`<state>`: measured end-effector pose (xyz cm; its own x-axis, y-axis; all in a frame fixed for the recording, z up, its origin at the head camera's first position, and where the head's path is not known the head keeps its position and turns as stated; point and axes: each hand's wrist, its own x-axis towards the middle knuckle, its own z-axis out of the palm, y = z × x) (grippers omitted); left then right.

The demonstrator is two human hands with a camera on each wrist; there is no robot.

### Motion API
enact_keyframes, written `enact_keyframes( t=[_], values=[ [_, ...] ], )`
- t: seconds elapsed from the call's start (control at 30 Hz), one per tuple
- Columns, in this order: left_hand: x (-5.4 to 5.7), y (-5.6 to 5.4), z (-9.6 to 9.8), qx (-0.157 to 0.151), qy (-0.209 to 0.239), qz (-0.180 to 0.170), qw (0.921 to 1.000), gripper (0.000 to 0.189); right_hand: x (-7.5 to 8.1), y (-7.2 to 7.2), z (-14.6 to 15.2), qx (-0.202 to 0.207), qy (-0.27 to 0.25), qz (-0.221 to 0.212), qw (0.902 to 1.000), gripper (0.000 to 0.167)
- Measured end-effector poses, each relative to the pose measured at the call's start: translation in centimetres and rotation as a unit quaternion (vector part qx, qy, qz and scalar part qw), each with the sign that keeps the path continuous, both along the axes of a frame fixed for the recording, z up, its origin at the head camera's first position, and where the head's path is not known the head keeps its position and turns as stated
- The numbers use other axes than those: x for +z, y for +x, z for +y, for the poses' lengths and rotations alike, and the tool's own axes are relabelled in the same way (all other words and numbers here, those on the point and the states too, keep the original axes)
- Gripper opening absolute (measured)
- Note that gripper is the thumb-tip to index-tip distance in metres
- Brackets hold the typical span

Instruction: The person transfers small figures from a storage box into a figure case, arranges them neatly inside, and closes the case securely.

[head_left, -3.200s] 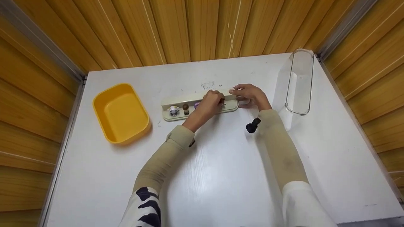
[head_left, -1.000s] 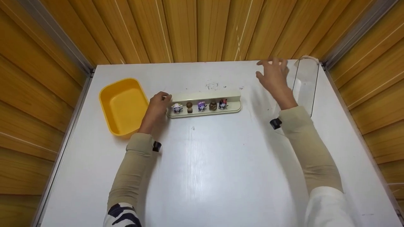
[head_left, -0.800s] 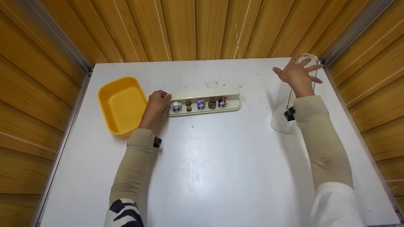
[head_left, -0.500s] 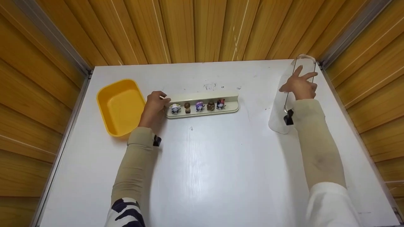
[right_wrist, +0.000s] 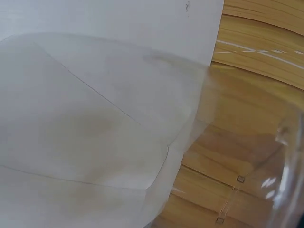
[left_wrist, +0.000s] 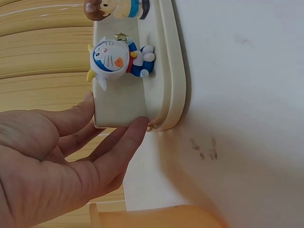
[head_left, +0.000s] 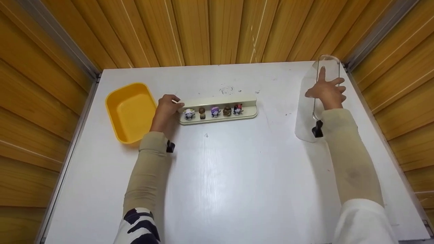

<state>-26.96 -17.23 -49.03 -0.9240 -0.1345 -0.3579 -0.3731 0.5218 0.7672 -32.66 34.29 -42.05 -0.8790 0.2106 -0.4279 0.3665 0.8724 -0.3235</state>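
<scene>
My left hand (head_left: 166,109) pinches the left end of a cream display stand (head_left: 218,101) between thumb and fingers. A row of several small figures stands on its ledge. In the left wrist view, the nearest is a blue-and-white cat figure (left_wrist: 116,59) with a horned white hood; beside it is a brown-haired figure (left_wrist: 118,8). My right hand (head_left: 328,92) spans a long clear plastic box (head_left: 307,118) at the far right, thumb on its left side and spread fingers over the right. The right wrist view shows the clear box (right_wrist: 95,118) close up, without the hand.
A deep yellow basin (head_left: 132,115) stands left of the stand, close to my left forearm. The white table (head_left: 217,189) is bounded by wood-panelled walls (head_left: 193,34) at the back and both sides. The clear box stands near the table's back right corner.
My right hand has left the stand's right end, swung right and come down on the clear box, whose near end has shifted slightly right. My left hand has gone from the figures to the stand's left end.
</scene>
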Motion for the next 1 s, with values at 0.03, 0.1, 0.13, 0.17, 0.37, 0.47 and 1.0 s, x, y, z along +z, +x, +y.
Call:
enact_keyframes(
  t=[0.03, 0.1, 0.13, 0.17, 0.37, 0.47, 1.0],
  values=[
    [0.0, 0.0, 0.0, 0.001, 0.002, -0.004, 1.0, 0.036, -0.1, 0.0, 0.3, 0.007, -0.001, 0.001, 1.0, 0.107],
    [0.0, -0.1, 0.1, 0.003, 0.004, -0.009, 0.9999, 0.036, -0.2, 0.0, 1.1, 0.023, -0.003, 0.01, 0.9997, 0.109],
    [0.1, -0.1, 0.2, 0.005, 0.007, -0.014, 0.9999, 0.036, -0.3, 0.0, 1.6, 0.032, -0.003, 0.014, 0.9994, 0.109],
    [0.1, -0.2, 0.2, 0.007, 0.009, -0.02, 0.9997, 0.036, -0.4, 0.0, 2.0, 0.041, -0.004, 0.02, 0.999, 0.11],
    [0.3, -0.1, 0.5, 0.005, 0.008, -0.018, 0.9998, 0.038, -0.7, -0.4, 4.1, 0.105, -0.004, 0.066, 0.9922, 0.108],
    [0.2, -0.1, 0.7, 0.003, 0.01, -0.013, 0.9999, 0.038, -0.5, -0.3, 3.8, 0.139, -0.002, 0.107, 0.9846, 0.106],
    [-0.1, -0.2, 0.8, 0.025, 0.049, -0.071, 0.996, 0.032, 3.1, 1.7, -6.1, 0.355, -0.223, 0.31, 0.8533, 0.107]
  ],
)
